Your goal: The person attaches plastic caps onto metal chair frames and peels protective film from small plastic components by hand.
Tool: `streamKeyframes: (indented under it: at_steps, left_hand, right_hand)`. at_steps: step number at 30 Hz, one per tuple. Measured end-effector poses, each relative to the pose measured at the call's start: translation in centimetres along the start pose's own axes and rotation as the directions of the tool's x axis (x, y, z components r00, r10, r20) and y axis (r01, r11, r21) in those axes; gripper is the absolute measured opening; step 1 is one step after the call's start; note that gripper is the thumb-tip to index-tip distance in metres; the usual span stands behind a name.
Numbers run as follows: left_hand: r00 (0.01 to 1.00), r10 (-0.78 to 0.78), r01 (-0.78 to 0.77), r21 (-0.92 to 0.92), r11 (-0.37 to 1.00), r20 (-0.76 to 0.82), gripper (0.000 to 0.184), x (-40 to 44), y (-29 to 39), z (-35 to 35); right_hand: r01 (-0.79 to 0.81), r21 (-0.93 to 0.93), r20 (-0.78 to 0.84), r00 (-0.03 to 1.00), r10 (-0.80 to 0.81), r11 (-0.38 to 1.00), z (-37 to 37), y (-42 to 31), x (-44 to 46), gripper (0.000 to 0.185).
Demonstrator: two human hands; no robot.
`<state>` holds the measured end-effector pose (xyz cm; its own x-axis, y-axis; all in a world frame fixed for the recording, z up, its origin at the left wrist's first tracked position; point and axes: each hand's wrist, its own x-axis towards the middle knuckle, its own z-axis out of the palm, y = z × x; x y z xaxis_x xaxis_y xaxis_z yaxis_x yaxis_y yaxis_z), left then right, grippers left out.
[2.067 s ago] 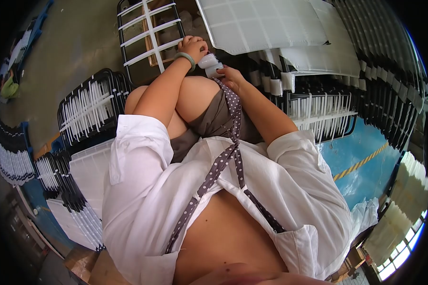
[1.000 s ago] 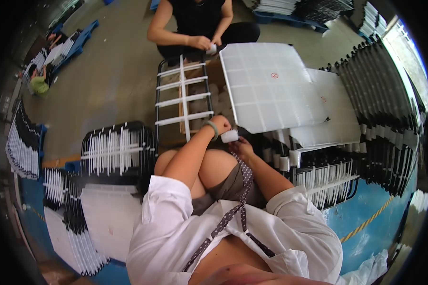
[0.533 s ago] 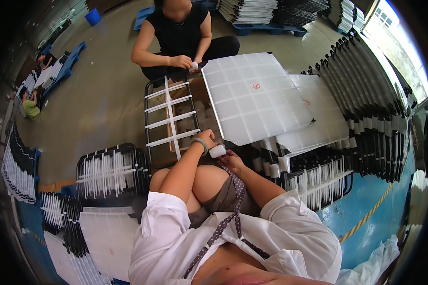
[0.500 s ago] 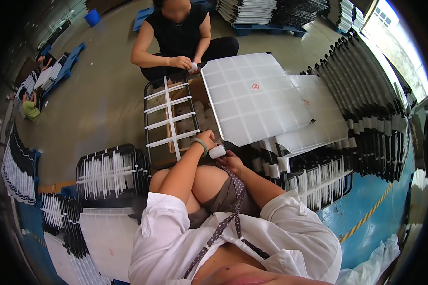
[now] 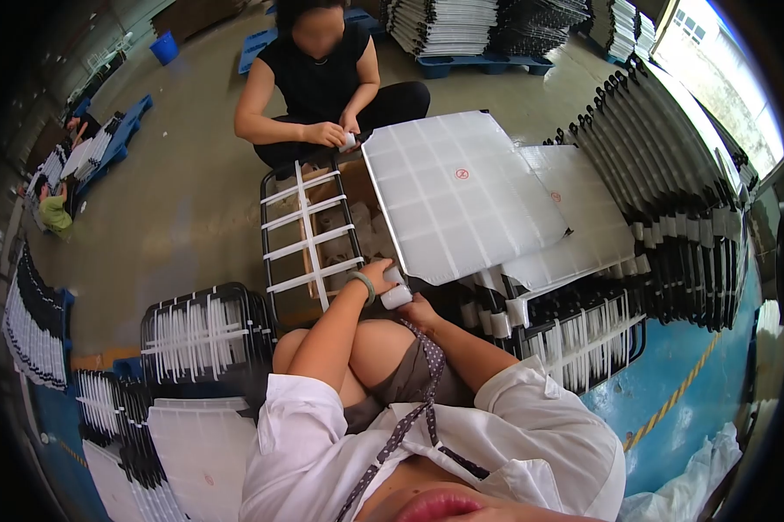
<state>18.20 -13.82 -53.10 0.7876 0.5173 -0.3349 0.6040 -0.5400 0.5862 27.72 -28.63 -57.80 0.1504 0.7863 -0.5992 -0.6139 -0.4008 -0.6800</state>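
Above my knees, my left hand has its fingers curled at a white plastic piece, with a bracelet on the wrist. My right hand closes on the right side of that same piece. Left of my hands stands a black frame with white straps. A large translucent white panel lies to the upper right, over a second panel. Behind the strapped frame, an open box holds several whitish pieces.
Across from me a person sits cross-legged, handling a small white piece. Stacked black frames rise at the right. Strapped frames stand at my left. Blue pallets bear stacks behind, and two more people are at the far left.
The view has tilted upward since the earliest frame, bringing the person opposite into sight. My hands have shifted slightly, and a second white part now shows by my left fingers.
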Motion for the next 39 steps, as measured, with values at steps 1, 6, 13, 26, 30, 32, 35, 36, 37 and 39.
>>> streamKeyframes:
  at_steps: [1, 6, 13, 26, 30, 32, 35, 36, 37, 39]
  left_hand:
    - [0.999, -0.045, 0.047, -0.048, 0.998, 0.028, 0.070, -0.4, 0.6, -0.4]
    - [0.972, -0.181, 0.196, -0.096, 0.976, 0.147, 0.061, -2.0, 3.4, -2.6]
    - [0.989, -0.136, 0.148, -0.267, 0.952, 0.063, 0.046, -1.2, 1.5, -1.5]
    - [0.966, -0.127, 0.115, -0.067, 0.991, -0.226, 0.062, -1.4, 1.1, -0.2]
    - [0.934, -0.168, 0.155, -0.065, 0.986, -0.315, 0.059, -3.4, 3.6, -2.1]
    - [0.907, -0.169, 0.152, -0.073, 0.986, -0.387, 0.058, -3.8, 4.0, -2.2]
    - [0.891, -0.154, 0.092, -0.163, 0.982, -0.428, 0.055, -3.6, 3.4, -2.5]
    - [0.891, -0.175, 0.090, -0.214, 0.973, -0.418, 0.057, -3.4, 3.1, -2.5]
    - [0.892, -0.195, 0.089, -0.265, 0.960, -0.408, 0.058, -3.4, 2.8, -2.7]
    - [0.884, -0.235, 0.093, -0.342, 0.935, -0.404, 0.062, -3.5, 2.7, -2.9]
  right_hand:
    - [0.013, -0.019, -0.013, 1.000, -0.013, 1.000, 0.5, -0.4, -0.8, 0.059]
    - [0.059, 0.043, -0.035, 0.998, -0.057, 0.997, 0.1, 0.6, 0.3, 0.053]
    - [0.054, -0.157, 0.090, 0.995, -0.041, 0.986, -0.1, -0.7, -1.3, 0.048]
    - [0.262, 0.091, -0.011, 0.965, -0.262, 0.961, 1.1, -0.7, -1.1, 0.035]
    - [0.277, -0.051, -0.113, 0.953, -0.281, 0.960, 0.4, 0.2, 0.5, 0.033]
    - [0.277, -0.099, -0.147, 0.946, -0.289, 0.956, 0.4, 0.2, 0.5, 0.035]
    - [0.266, -0.208, -0.210, 0.928, -0.308, 0.941, -1.6, 2.7, 4.7, 0.034]
    - [0.265, -0.231, -0.217, 0.924, -0.315, 0.936, -1.6, 2.6, 4.6, 0.034]
    - [0.265, -0.254, -0.224, 0.919, -0.323, 0.930, -1.6, 2.5, 4.6, 0.033]
    - [0.293, -0.195, -0.220, 0.917, -0.333, 0.936, -1.3, 2.3, 4.2, 0.032]
